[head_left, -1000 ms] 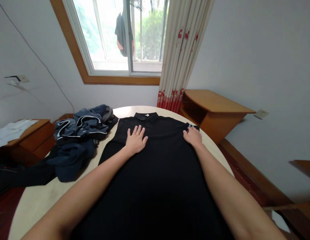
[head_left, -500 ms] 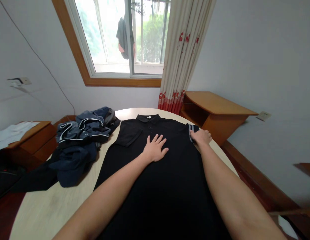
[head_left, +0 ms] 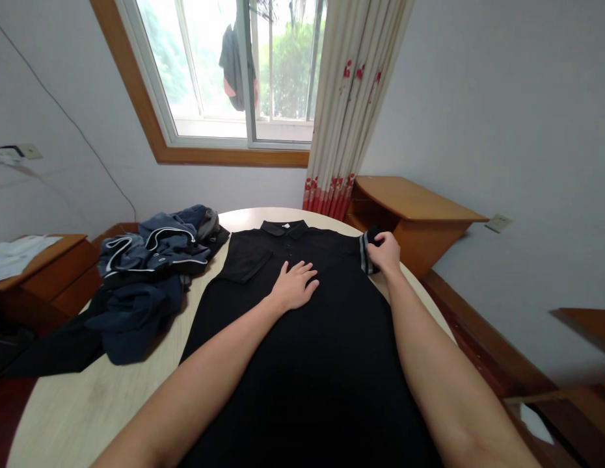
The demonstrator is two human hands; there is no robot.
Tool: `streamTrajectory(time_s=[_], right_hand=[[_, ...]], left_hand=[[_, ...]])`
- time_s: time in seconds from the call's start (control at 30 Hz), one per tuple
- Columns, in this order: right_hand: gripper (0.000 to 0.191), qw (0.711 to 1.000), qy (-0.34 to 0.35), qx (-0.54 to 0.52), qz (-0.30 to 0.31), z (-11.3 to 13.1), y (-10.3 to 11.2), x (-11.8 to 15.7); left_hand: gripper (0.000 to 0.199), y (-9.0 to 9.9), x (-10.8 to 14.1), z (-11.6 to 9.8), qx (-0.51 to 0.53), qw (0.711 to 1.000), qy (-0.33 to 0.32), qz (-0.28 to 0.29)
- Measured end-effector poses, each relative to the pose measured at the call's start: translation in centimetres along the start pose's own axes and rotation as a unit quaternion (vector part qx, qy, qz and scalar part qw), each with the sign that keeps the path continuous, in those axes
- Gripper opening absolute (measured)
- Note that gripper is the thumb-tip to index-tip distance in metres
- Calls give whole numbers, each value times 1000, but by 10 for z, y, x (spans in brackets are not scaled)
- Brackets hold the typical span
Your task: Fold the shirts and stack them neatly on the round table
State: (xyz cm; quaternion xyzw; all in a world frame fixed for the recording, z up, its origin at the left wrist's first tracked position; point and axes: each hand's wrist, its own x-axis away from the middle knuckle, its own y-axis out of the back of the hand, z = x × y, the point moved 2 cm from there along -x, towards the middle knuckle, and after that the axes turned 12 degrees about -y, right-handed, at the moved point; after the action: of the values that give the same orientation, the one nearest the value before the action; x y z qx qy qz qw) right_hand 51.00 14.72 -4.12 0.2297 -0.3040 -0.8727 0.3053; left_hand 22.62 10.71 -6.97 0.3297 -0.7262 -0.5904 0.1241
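Note:
A black polo shirt (head_left: 326, 338) lies spread out, its collar (head_left: 284, 229) toward the window. My left hand (head_left: 295, 286) rests on the chest with fingers spread, just below the buttons. My right hand (head_left: 385, 252) pinches the right-side sleeve (head_left: 367, 252), which shows grey stripes near its edge. The other sleeve (head_left: 246, 263) lies flat over the shirt's left side.
Under the shirt is a round pale table (head_left: 102, 403). A heap of dark clothes (head_left: 151, 260) sits at its left. Beyond stand a wooden desk (head_left: 414, 198), a curtain (head_left: 354, 97) and a wooden cabinet (head_left: 53, 266) with papers.
My right hand has lifted slightly and its fingers have closed on the striped sleeve, which is bunched up more. My left hand stays spread on the shirt. The view has shifted slightly.

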Motion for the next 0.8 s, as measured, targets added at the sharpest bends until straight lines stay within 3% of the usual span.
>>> streamTrajectory(time_s=[0.07, 0.13, 0.27, 0.3, 0.33, 0.43, 0.57, 0.67, 0.8], right_hand=[[26, 998, 60, -15, 13, 15, 8, 5], [20, 990, 124, -31, 64, 32, 14, 11], [17, 937, 187, -68, 287, 56, 19, 26], [18, 928, 190, -61, 315, 59, 18, 29], [19, 928, 194, -40, 317, 60, 16, 31], [21, 942, 217, 67, 249, 60, 2, 35], [45, 918, 257, 183, 242, 48, -32, 48], [61, 906, 218, 249, 265, 29, -53, 51], [63, 918, 148, 280, 240, 12, -63, 38]], left_hand=[[47, 2, 1, 0, 3, 1000, 12, -15], [47, 4, 2, 0, 5, 999, 20, -29], [45, 7, 3, 1, 15, 998, 29, -51], [45, 7, 3, 1, 16, 998, 31, -53], [45, 7, 4, 1, 16, 998, 32, -52], [45, 6, 4, 1, 9, 999, 31, -43], [44, 5, 3, 1, -2, 999, 29, -31], [43, 5, 4, 1, -5, 999, 28, -26], [42, 3, 4, 1, -5, 999, 23, -27]])
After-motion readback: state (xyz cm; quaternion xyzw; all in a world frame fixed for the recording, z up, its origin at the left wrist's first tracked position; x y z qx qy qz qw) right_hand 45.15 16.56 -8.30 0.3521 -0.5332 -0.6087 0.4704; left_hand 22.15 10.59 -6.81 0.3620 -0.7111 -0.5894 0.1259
